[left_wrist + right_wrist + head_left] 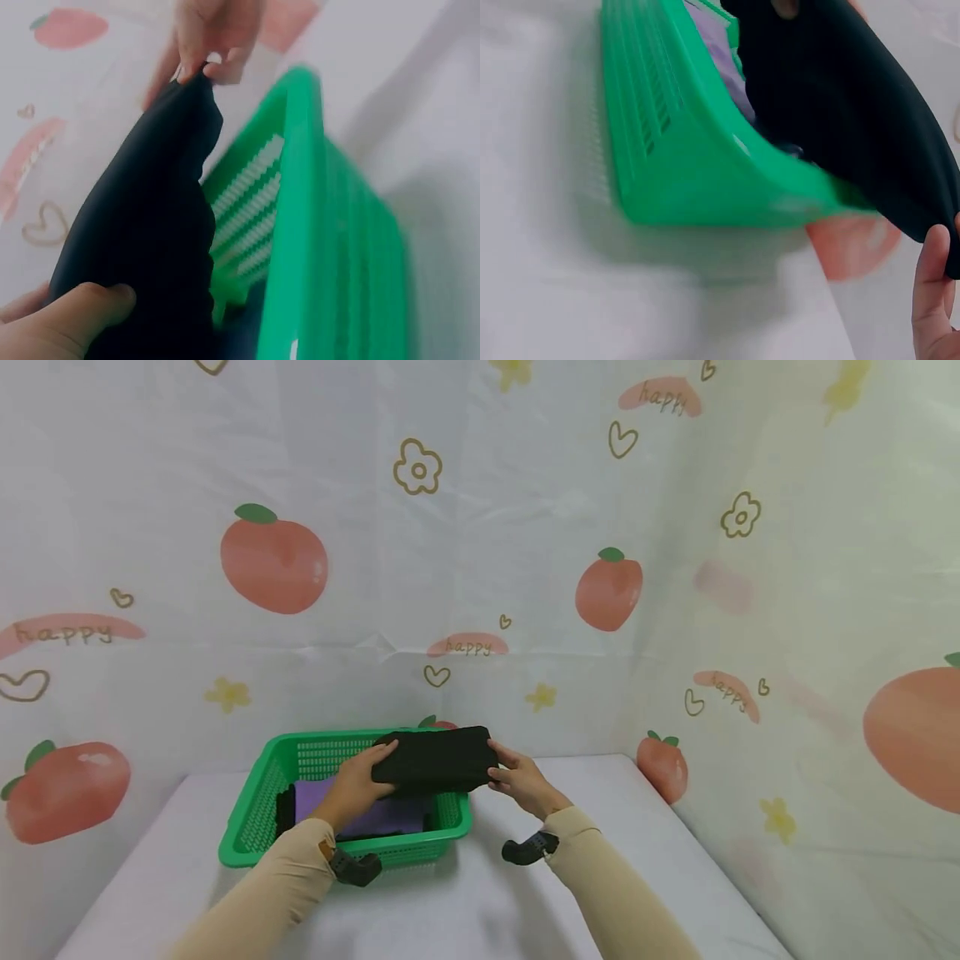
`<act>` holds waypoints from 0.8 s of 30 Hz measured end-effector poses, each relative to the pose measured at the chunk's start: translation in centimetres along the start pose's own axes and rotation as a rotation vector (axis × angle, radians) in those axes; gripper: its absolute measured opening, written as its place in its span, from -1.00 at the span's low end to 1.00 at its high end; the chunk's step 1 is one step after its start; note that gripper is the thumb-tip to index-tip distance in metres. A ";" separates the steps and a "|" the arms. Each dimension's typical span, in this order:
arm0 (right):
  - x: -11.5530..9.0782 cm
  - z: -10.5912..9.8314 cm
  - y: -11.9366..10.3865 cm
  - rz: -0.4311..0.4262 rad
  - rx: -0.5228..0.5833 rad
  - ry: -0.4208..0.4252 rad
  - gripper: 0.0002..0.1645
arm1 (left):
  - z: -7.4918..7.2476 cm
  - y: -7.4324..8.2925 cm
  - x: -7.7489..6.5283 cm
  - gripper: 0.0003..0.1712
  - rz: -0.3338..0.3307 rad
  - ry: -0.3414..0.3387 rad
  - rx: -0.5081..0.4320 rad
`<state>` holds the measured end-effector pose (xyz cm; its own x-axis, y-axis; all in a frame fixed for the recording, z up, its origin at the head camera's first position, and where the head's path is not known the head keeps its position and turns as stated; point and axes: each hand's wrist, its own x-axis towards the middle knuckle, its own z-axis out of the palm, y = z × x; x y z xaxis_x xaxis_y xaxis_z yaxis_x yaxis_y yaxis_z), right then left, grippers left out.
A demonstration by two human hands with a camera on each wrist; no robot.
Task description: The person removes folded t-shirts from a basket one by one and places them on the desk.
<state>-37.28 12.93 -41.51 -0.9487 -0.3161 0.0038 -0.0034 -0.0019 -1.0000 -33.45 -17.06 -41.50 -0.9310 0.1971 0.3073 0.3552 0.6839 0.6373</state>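
Note:
A folded black cloth (438,762) is held between both hands above the right part of a green plastic basket (251,810). My left hand (354,787) grips its left end, thumb on the near face, as the left wrist view also shows with the thumb (94,307) on the dark fabric. At the other end my right hand (527,783) pinches the edge; in the right wrist view the fingers (931,277) hold a corner. Inside the basket lies a folded purple cloth (390,817), with black fabric (285,810) beside it. The cloth's exact kind cannot be told.
The basket stands on a white-covered table (600,827) near the back. Behind it hangs a white curtain (465,543) printed with peaches, hearts and flowers, and it continues along the right side. Dark bands with curved attachments (356,867) sit on both wrists.

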 end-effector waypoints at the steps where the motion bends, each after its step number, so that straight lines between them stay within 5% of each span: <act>1: -0.2 -0.6 0.2 0.000 0.011 0.007 -0.25 | 0.4 0.3 0.2 -0.14 -0.021 -0.015 -0.038; 8: -2.0 -4.0 0.7 0.006 0.047 -0.001 -0.24 | 2.7 2.2 0.6 -0.09 -0.150 -0.078 -0.285; 15: -2.9 -6.1 0.4 -0.019 0.037 -0.032 -0.23 | 3.4 3.8 0.6 -0.02 -0.218 -0.133 -0.480; 24: -4.5 -8.9 0.2 -0.018 0.051 -0.029 -0.21 | 5.5 6.1 1.1 -0.10 -0.260 -0.140 -0.586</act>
<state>-35.86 22.76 -41.72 -0.9392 -0.3428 0.0225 -0.0037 -0.0555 -0.9985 -32.75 -8.81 -41.19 -0.9810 0.1930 0.0215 0.0672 0.2335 0.9700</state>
